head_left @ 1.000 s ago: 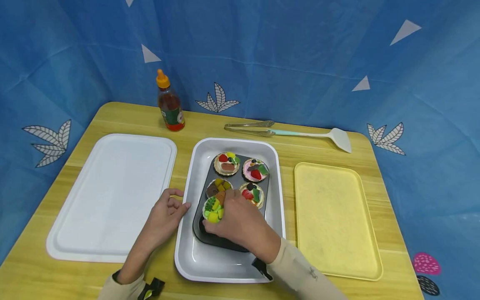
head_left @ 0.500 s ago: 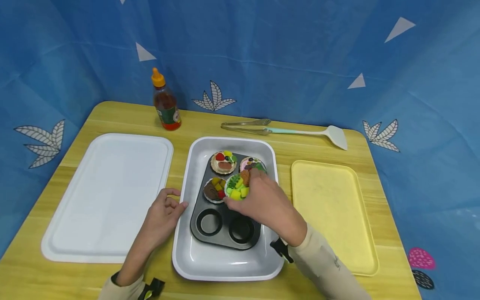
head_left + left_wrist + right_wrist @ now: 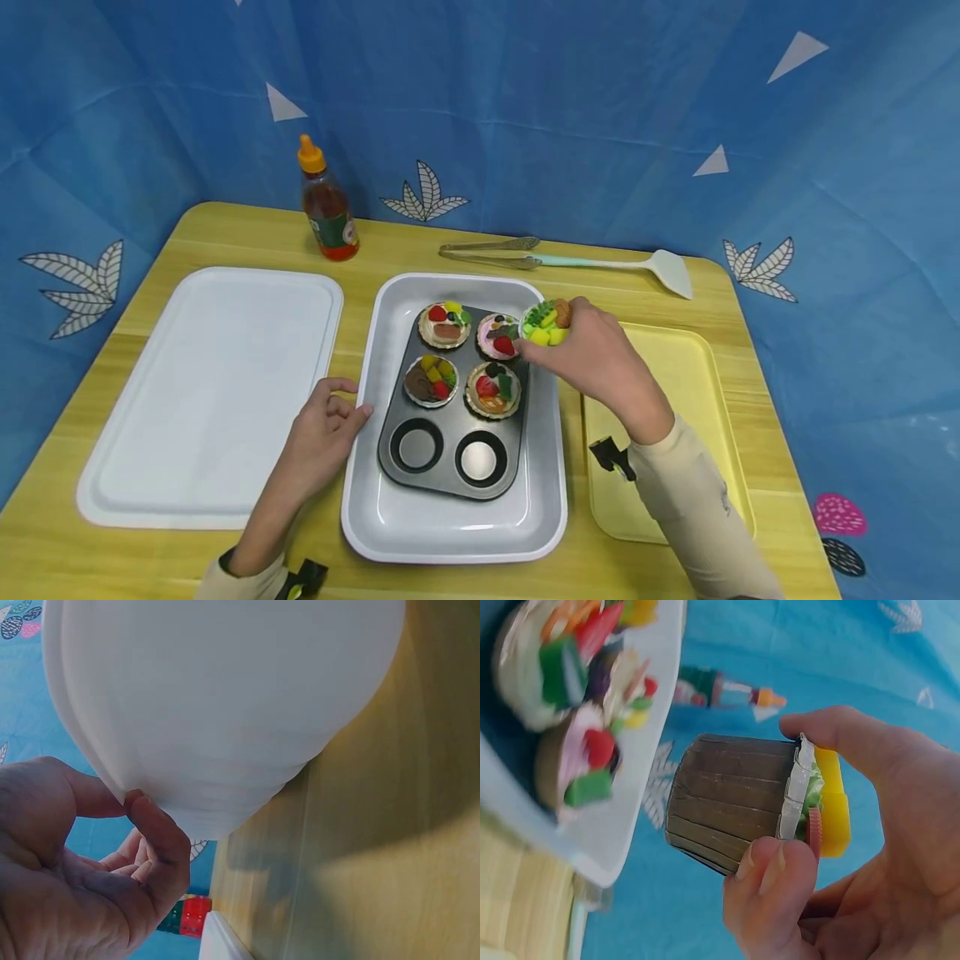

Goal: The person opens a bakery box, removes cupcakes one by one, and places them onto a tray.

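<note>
My right hand (image 3: pixel 600 354) pinches a cupcake (image 3: pixel 546 323) by its rim, over the right edge of the deep white tray (image 3: pixel 454 542). In the right wrist view the cupcake (image 3: pixel 731 795) shows a brown pleated wrapper and yellow and green topping, with the thumb and fingertips on opposite sides. My left hand (image 3: pixel 322 433) pinches the deep tray's left rim between thumb and finger, as the left wrist view shows. Inside that tray lies a dark muffin tin (image 3: pixel 438 477). Several fruit-topped cupcakes, one with chocolate (image 3: pixel 431 381), sit in its far and middle cups; its two near cups are bare.
A flat white tray (image 3: pixel 217 392) lies on the left and a yellow tray (image 3: pixel 675 367) on the right. Along the back stand a sauce bottle (image 3: pixel 330 217), metal tongs (image 3: pixel 491 253) and a white spatula (image 3: pixel 667 271). A blue curtain (image 3: pixel 525 108) hangs behind the table.
My right hand has lifted the green-and-yellow cupcake out of a near cup of the muffin tin and carried it up and right to the tray's right edge. The left hand stays at the rim.
</note>
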Action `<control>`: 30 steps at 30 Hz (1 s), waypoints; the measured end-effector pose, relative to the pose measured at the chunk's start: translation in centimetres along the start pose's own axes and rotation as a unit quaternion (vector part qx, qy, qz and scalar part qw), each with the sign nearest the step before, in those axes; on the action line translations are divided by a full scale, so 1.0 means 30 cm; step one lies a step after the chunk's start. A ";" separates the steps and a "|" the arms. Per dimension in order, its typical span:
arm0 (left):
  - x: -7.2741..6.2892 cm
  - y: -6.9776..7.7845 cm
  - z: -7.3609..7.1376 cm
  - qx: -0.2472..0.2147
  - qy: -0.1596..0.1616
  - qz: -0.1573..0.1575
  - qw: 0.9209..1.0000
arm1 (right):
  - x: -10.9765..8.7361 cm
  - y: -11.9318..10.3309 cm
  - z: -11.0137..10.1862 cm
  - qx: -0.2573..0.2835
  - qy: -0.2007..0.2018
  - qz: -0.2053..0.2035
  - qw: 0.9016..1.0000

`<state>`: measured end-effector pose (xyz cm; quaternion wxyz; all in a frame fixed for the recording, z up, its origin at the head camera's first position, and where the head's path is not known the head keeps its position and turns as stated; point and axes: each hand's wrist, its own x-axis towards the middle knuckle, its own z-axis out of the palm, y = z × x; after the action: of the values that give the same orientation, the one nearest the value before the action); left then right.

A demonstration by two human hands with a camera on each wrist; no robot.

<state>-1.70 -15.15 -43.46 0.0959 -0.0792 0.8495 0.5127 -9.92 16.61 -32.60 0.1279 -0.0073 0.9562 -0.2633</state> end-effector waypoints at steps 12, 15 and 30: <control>0.006 -0.005 0.008 0.004 0.003 -0.015 1.000 | 0.078 0.144 -0.073 0.000 0.020 0.042 0.999; 0.006 -0.006 0.011 0.000 0.003 -0.015 1.000 | 0.094 0.183 -0.088 0.004 0.024 0.048 0.999; 0.003 -0.007 0.013 -0.003 0.000 -0.021 1.000 | 0.174 0.365 -0.051 0.011 0.027 0.088 0.996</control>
<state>-1.69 -14.90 -43.84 0.1067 -0.0971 0.8461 0.5131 -14.77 26.38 -38.11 0.1247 0.0852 0.9533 -0.2616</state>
